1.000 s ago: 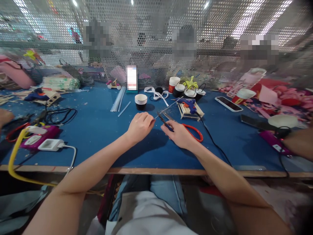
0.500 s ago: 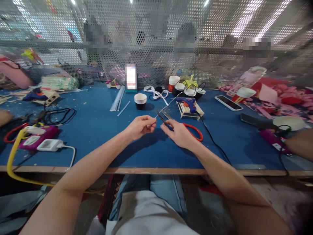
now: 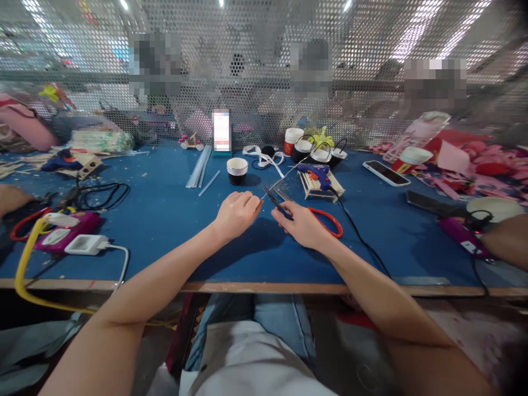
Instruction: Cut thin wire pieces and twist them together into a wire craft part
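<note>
Left fingertips pinch a thin strand; right hand grips scissors

Head view: over the middle of the blue bench (image 3: 264, 264), nearer its front edge than its back, the two hands work just beside each other. The left hand (image 3: 238, 214) is turned back upward, its fingers curled and its thumb and fingertips closed, with no visible gap, on the near end of a thin pale strand (image 3: 292, 170). The strand slants from there toward the bench's back right corner, past the scissor tips and up to a blue glue gun (image 3: 315, 171) lying on a small wooden stand (image 3: 325, 191).

The right hand (image 3: 303, 224) is wrapped around the scissors (image 3: 277, 203), a red handle loop showing behind it. The blades stand slightly apart, pointing toward the back edge; whether they touch the strand, I cannot tell. A black-and-white cup (image 3: 237, 173) stands beyond the left hand.
</note>
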The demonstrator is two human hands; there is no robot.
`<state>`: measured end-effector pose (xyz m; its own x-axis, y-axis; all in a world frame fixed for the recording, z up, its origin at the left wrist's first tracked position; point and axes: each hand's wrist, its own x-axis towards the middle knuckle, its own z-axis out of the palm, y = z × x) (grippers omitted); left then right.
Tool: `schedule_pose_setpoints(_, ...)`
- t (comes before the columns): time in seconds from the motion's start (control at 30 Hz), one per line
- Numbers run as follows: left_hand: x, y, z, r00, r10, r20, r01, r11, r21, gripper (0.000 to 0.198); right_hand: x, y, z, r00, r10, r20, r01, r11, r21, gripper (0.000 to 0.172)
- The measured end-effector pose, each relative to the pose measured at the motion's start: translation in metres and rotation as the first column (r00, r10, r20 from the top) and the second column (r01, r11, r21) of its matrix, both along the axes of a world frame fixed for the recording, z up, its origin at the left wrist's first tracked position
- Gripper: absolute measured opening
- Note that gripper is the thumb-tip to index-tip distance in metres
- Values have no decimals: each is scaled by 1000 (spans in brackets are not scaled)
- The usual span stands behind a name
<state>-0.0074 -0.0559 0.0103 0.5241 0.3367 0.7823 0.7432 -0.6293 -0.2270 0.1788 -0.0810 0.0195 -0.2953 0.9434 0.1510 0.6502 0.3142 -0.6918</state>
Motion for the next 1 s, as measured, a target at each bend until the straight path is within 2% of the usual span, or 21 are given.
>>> schedule_pose_setpoints(0.1,1,0,-2,999,-16,36,19,995,-96,29,0,0,0,1000,-5,10,6,1000,-6,33)
schedule_pose_setpoints(0.17,3,-1,-3,985,-37,166,77,967,-244,28,0,0,1,1000,-10,23,10,1000,-4,33)
schedule_pose_setpoints(0.3,5,-4,-4,889,25,458,257,801,-541,28,-1,0,1,999,-11,51,10,1000,19,31)
schedule_pose_setpoints(0.4,-2,-4,4,888,52,456,303,681,-667,26,1,2,1,997,-8,75,4,999,50,32)
schedule_pose_setpoints(0.5,-15,-2,21,920,-24,392,328,594,-735,29,4,2,1,993,23,118,-31,998,63,33)
schedule_pose_setpoints(0.53,-19,0,29,913,-38,406,340,623,-705,26,5,2,1,989,41,141,-50,997,62,33)
schedule_pose_setpoints(0.6,-24,3,43,903,-82,422,337,746,-575,22,6,-1,3,977,82,198,-96,993,61,34)
schedule_pose_setpoints(0.63,-23,5,50,900,-108,423,343,775,-531,22,6,-3,4,968,101,229,-118,991,63,34)
schedule_pose_setpoints(0.67,-22,7,56,893,-128,431,364,770,-525,25,6,-5,5,959,120,258,-141,988,63,34)
schedule_pose_setpoints(0.7,-19,10,61,884,-110,454,381,732,-565,30,6,-7,7,949,139,284,-163,985,63,33)
schedule_pose_setpoints(0.73,-15,12,64,877,-89,473,413,643,-644,33,6,-9,8,939,158,306,-185,981,62,32)
schedule_pose_setpoints(0.8,-8,18,68,852,-77,518,506,379,-775,34,6,-13,11,920,197,339,-228,972,52,30)
schedule_pose_setpoints(0.83,-6,20,68,830,-74,553,551,261,-792,31,6,-14,13,912,217,347,-247,968,43,28)
schedule_pose_setpoints(0.87,-3,23,68,799,-70,597,599,177,-781,28,6,-15,14,908,234,349,-263,964,37,27)
schedule_pose_setpoints(0.9,-2,24,67,762,-58,645,646,133,-752,25,6,-16,15,905,246,346,-275,961,35,25)
schedule_pose_setpoints(1.0,-1,28,63,660,-29,751,749,112,-654,17,7,-17,16,906,253,339,-284,958,44,24)
